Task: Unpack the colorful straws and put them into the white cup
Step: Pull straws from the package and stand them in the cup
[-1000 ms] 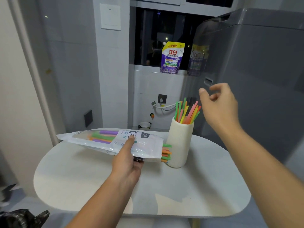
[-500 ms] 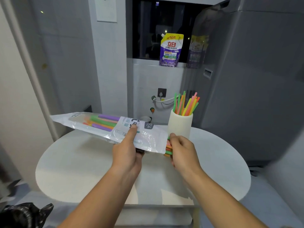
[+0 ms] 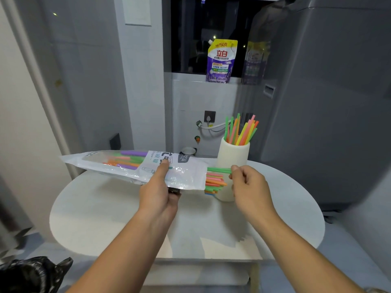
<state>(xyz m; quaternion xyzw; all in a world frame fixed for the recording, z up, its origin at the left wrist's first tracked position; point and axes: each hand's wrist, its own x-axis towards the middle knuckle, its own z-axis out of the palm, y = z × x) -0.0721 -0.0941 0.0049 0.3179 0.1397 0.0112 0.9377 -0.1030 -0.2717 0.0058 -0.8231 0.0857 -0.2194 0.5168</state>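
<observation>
The right hand (image 3: 249, 187) pinches 1 green straw (image 3: 219, 170) that lies level, pointing left into the packet (image 3: 131, 166). The left hand (image 3: 160, 187) grips that packet; the white cup (image 3: 232, 157) stands just behind.

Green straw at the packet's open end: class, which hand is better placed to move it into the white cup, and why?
Right. The right hand pinches the green straw at its free end, beside the white cup. The left hand grips the packet, farther from the cup.
</observation>
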